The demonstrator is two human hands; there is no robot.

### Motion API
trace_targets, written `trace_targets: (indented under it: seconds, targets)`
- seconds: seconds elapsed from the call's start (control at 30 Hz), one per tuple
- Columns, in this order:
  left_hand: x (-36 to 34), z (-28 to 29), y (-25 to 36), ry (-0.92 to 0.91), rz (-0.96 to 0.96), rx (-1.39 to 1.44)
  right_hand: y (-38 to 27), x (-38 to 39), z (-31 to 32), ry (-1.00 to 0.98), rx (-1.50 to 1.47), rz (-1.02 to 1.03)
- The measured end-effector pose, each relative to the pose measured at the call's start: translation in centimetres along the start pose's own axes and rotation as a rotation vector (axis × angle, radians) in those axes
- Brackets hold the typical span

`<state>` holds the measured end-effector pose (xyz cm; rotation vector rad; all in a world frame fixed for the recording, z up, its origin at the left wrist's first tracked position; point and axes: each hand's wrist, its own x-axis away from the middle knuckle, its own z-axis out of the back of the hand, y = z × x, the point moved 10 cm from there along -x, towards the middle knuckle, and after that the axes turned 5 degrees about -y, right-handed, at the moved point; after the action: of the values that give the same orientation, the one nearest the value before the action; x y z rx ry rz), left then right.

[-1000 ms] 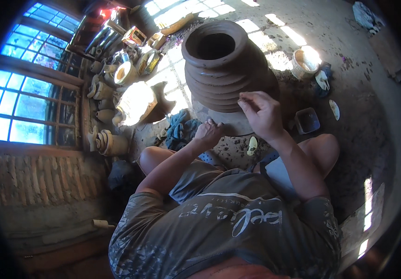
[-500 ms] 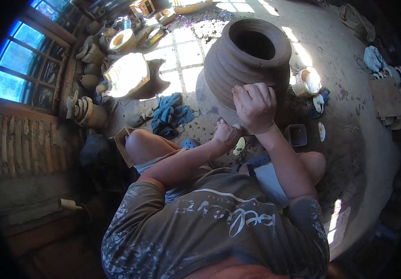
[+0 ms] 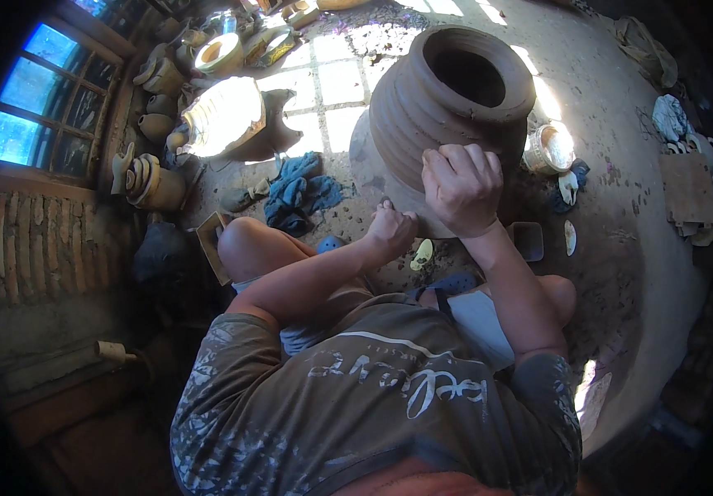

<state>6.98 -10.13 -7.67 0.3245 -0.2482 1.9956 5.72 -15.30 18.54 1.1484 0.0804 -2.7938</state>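
A large clay pot (image 3: pixel 410 112) with a ridged wall and a wide round mouth stands in front of me on a grey round base (image 3: pixel 362 157). My right hand (image 3: pixel 462 190) is closed against the near side of the pot, below its shoulder. Whatever its fingers hold, if anything, is hidden. Lower and to the left, my left hand (image 3: pixel 391 227) is also closed, thumb side up, close by the near edge of the base. I cannot make out anything inside it.
Right of the pot stands a small bucket (image 3: pixel 549 149), with a plastic tub (image 3: pixel 526 240) nearer me. A blue cloth (image 3: pixel 297 194) and a pale green oval piece (image 3: pixel 422 255) lie on the floor. Clay pots (image 3: pixel 155 183) line the left wall under the window.
The view has shifted a little, so the pot sits slightly farther right. Both hands stay closed; the right remains at the pot's near wall and the left near the base.
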Motion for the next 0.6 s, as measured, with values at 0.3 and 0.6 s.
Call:
trace_targets:
  seconds: [0.3,0.6]
  targets:
    - [0.8,0.1,-6.0,0.008,0.021,0.049,1.8,0.7,1.6,-0.004,-0.075,0.052]
    - [0.6,0.5,-8.6,-0.090,-0.008,0.079,6.7,3.7,4.2,0.021,-0.122,0.060]
